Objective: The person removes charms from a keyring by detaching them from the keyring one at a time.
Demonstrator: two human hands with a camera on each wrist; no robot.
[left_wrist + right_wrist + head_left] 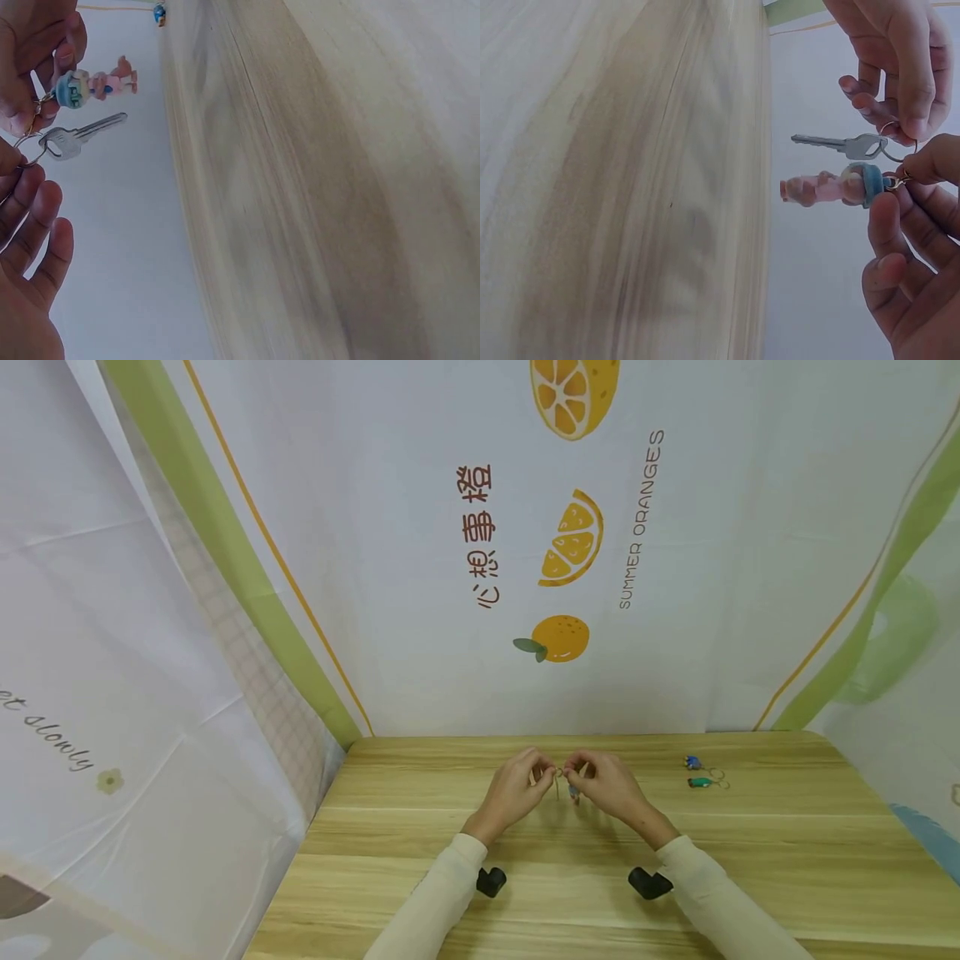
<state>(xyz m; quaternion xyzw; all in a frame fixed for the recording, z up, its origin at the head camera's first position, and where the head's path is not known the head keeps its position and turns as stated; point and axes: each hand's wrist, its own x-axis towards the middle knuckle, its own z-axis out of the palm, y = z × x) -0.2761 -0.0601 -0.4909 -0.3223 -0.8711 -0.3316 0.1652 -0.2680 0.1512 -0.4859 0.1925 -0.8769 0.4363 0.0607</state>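
Observation:
Just above the table, my left hand (517, 787) and right hand (606, 785) meet at a thin metal key ring (892, 142). The left thumb and fingers pinch the ring where a silver key (71, 141) hangs. With thumb and index finger, my right hand grips the ring beside the short gold chain of a small figurine (832, 186). This figurine has a teal hat and a pink body. Key and figurine dangle side by side, the key nearer the left hand. Fingertips hide part of the ring.
To the right on the wooden table (555, 910) lie two keychains, one with a blue figure (692, 762) and one with a green figure (701, 782), each with a ring. A white cloth (420, 677) printed with oranges hangs behind the table. Black devices (491, 882) sit at both wrists.

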